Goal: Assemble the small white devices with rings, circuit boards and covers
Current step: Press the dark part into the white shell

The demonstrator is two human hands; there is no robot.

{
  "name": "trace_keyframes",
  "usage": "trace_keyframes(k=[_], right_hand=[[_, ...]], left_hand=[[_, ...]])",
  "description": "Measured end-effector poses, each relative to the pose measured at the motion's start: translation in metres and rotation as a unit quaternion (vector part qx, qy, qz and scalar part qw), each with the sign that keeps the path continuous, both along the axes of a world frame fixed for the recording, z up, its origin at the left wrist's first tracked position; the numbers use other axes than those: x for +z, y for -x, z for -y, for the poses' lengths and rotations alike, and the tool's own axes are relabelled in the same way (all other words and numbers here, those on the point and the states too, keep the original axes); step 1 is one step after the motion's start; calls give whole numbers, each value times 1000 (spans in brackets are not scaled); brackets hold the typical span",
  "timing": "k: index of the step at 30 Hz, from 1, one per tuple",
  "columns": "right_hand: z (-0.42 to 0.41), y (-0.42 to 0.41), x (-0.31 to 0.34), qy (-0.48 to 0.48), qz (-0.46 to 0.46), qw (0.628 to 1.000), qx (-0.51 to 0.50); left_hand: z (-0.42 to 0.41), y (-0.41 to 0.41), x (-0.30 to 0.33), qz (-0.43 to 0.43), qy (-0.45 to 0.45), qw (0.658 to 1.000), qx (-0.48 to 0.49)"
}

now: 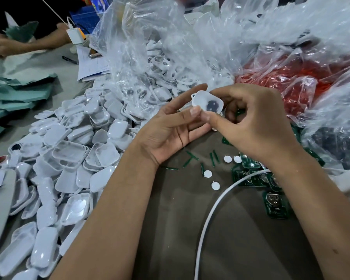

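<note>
Left: a heap of white covers (73, 158) spread over the table (170, 229). Centre: the left hand (170, 128), palm up, pinches a small white device (207, 102) between thumb and fingers (a dark patch shows through its shell), above the table. The right hand (253, 122) grips the same device from the other side, fingers curled. Right: green circuit boards (275, 205), white discs (215, 185), and a white cable (212, 209) on the table.
</note>
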State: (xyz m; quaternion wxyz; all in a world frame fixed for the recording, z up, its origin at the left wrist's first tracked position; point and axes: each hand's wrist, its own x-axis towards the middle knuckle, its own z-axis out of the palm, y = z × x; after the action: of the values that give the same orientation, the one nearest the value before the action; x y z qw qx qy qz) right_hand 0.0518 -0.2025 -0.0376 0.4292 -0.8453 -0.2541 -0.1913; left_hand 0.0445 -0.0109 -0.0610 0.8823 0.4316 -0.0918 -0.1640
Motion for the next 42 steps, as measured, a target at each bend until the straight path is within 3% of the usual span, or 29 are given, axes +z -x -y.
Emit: trace_keyframes(k=[5, 18, 42], right_hand=[[0, 1, 1, -27, 8, 999, 16], [0, 2, 0, 25, 51, 998, 32], [4, -3, 0, -10, 61, 997, 39]], left_hand=[[2, -1, 0, -9, 54, 998, -9], [1, -4, -2, 5, 124, 992, -9], [0, 2, 0, 8, 95, 995, -24]])
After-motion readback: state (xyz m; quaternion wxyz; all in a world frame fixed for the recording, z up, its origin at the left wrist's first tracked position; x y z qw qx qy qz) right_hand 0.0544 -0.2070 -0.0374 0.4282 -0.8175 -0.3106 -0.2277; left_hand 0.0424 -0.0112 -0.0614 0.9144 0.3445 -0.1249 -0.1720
